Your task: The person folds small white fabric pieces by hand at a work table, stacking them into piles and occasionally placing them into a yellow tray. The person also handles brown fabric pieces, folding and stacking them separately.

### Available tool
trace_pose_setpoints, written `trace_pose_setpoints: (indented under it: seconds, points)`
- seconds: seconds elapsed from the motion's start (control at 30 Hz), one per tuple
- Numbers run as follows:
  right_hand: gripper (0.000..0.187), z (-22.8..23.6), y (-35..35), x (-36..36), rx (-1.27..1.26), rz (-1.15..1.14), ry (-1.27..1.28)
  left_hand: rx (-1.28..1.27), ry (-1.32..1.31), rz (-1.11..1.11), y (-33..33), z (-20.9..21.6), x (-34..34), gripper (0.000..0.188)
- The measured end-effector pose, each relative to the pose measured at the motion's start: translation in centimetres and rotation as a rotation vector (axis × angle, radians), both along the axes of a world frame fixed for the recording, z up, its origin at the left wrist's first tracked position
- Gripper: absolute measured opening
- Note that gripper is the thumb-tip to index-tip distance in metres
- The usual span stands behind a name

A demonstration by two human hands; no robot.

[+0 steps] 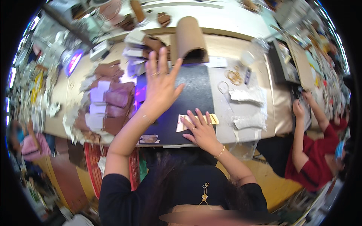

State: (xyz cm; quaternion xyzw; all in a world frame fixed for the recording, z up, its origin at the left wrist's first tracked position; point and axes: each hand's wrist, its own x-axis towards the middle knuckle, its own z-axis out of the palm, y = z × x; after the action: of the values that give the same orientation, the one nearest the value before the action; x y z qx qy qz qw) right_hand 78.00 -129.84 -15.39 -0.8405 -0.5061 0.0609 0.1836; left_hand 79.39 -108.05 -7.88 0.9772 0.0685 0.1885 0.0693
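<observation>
My left hand is raised above the black mat, its fingers stretched out and spread with nothing in them. Just beyond its fingertips are stacked white and brown pieces and a brown open-ended tube. My right hand rests at the mat's near right part, its fingers apart and lying on a flat cream piece. A yellowish strip sticks out past those fingers. My fingers cover much of the cream piece.
Stacks of brown and white leather-like pieces lie left of the mat, near a lit purple lamp. To the right are yellow rings and white wrapped bundles. A red basket stands below the table edge. A co-worker in red sits at the right.
</observation>
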Motion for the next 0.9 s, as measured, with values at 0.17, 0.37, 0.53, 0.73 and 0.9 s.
trace_pose_setpoints:
  seconds: [0.17, 0.37, 0.53, 0.73, 0.9]
  points:
    - [0.055, -1.5, -0.3, -0.1, -0.024, 0.003, -0.052, -0.033, -0.022, -0.007, 0.1, -3.1, 8.0, 0.081]
    - [0.06, -1.9, -0.4, -0.4, 0.046, -0.047, -0.051, -0.154, -0.174, 0.043, 0.8, -8.7, 13.7, 0.07]
    - [0.071, -2.7, -0.4, -0.8, 0.144, -0.139, -0.067, -0.169, -0.181, 0.169, 1.5, -8.1, 14.8, 0.063]
    - [0.059, -2.8, -0.3, -0.8, 0.132, -0.186, -0.077, -0.245, -0.071, 0.269, 1.8, -7.4, 15.8, 0.076]
    - [0.056, -2.8, -0.4, -0.6, 0.146, -0.188, -0.08, -0.177, -0.119, 0.204, 2.3, -7.2, 15.8, 0.079]
